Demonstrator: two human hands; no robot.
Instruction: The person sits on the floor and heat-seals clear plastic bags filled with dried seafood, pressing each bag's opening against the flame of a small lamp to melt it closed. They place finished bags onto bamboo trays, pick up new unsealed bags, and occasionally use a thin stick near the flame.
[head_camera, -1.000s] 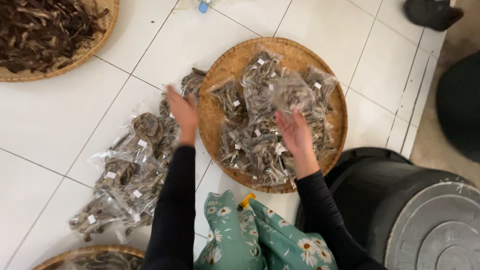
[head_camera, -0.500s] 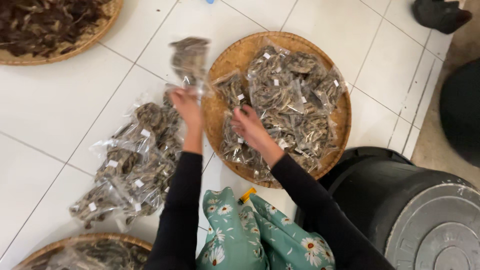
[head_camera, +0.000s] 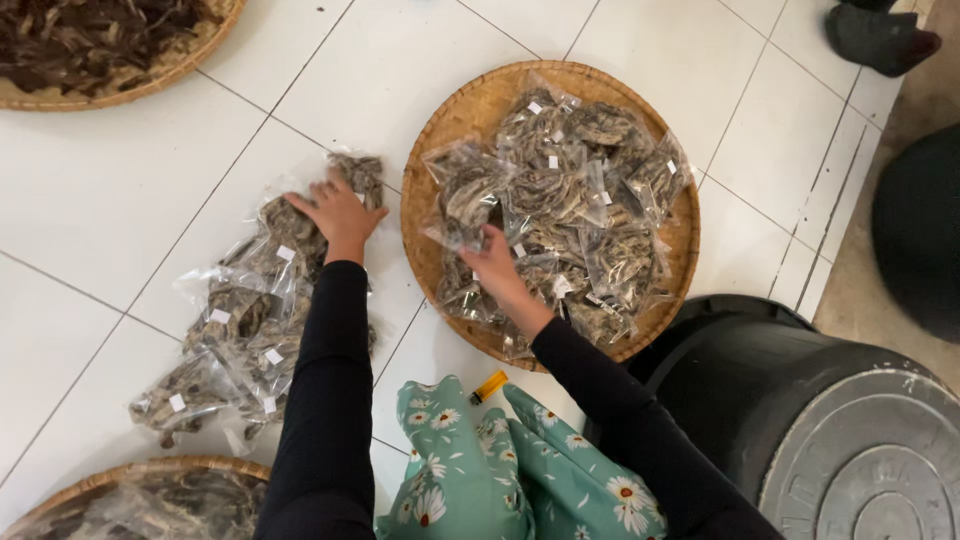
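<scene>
Head view, looking down on a white tiled floor (head_camera: 120, 200). The left hand (head_camera: 340, 212) lies palm down, fingers spread, on the top end of a row of clear plastic packets of dried brown material (head_camera: 240, 320) laid on the tiles; it presses a packet rather than gripping it. This row runs from beside the hand down toward the lower left, each packet bearing a small white label. The right hand (head_camera: 492, 268) reaches into a round woven bamboo tray (head_camera: 440, 130) and rests on the near-left part of a heap of similar packets (head_camera: 570, 200); its fingers curl over 1 packet, though whether they have closed on it cannot be told. The tray sits just right of the floor row, with a strip of bare tile between them. Both forearms wear black sleeves (head_camera: 325, 400). Below them lies green cloth with white daisy print (head_camera: 480, 470), and a small orange-yellow object (head_camera: 488, 386) lies at its upper edge. A black plastic bin with a grey lid (head_camera: 830, 420) stands at lower right, touching the tray's rim. A 2nd woven tray of loose dark dried pieces (head_camera: 110, 50) occupies the upper left, and a 3rd tray's rim (head_camera: 130, 475) shows at lower left.
</scene>
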